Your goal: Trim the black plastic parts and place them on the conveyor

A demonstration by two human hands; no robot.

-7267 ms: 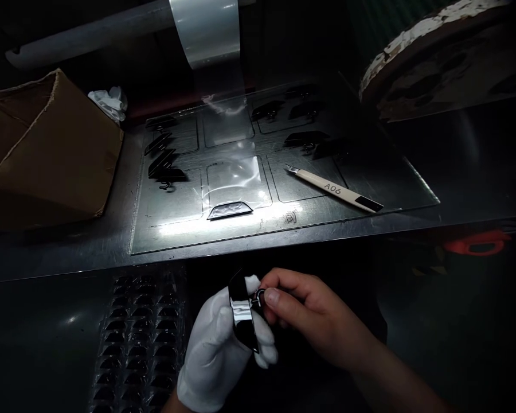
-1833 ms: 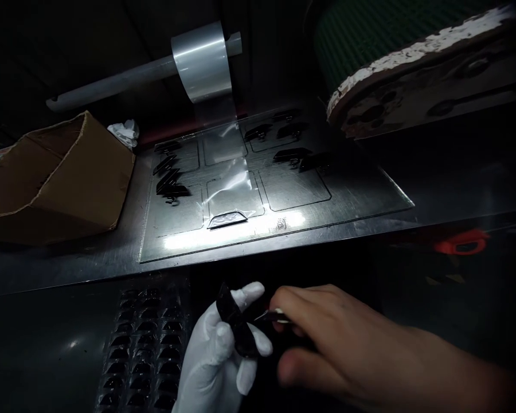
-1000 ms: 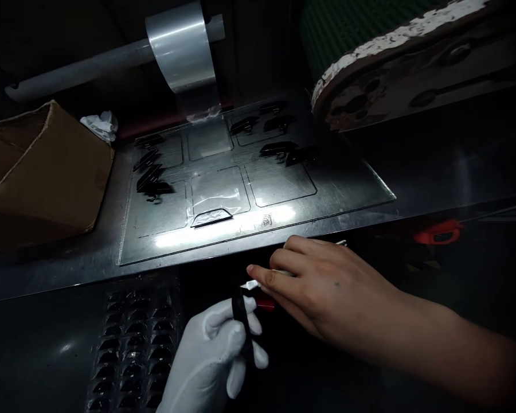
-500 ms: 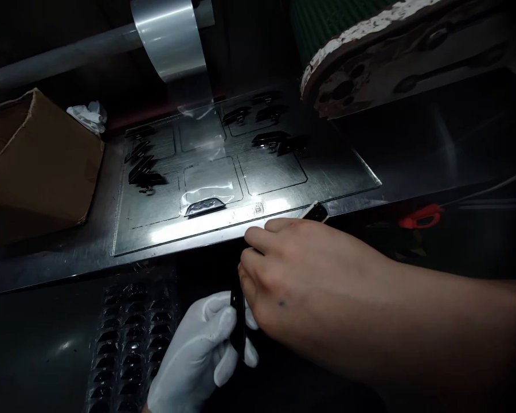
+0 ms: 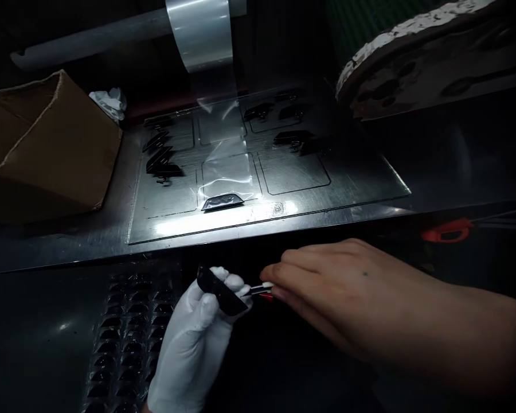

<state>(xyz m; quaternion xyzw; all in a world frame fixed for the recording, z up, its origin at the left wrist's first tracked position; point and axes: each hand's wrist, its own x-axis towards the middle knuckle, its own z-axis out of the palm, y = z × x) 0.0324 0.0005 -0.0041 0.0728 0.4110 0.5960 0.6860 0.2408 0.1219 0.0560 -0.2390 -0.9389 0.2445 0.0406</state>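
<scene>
My left hand (image 5: 193, 344), in a white glove, is closed on a small black glossy part (image 5: 222, 291) with a long straight edge. The part is tilted, one end pointing up left. My right hand (image 5: 322, 281) is bare. Its thumb and fingers pinch a slim knife-like tool (image 5: 258, 289), whose narrow pale tip reaches the gloved fingers at the black part's lower right edge. Most of the tool is hidden in the hand. Beyond both hands, another trapezoid black part (image 5: 222, 202) lies at the end of a clear film strip (image 5: 227, 166).
Several black parts (image 5: 292, 137) lie on the clear sheet (image 5: 172, 221) over the metal bench. A film roll (image 5: 202, 34) hangs above. A cardboard box (image 5: 69, 143) stands left, a clear tray (image 5: 124, 344) of black parts below, and a red-handled tool (image 5: 447, 230) right.
My left hand has turned the black part from upright to slanting, showing its broad face. My right hand has drawn back rightward, and the slim tool's tip now shows. The view has shifted slightly.
</scene>
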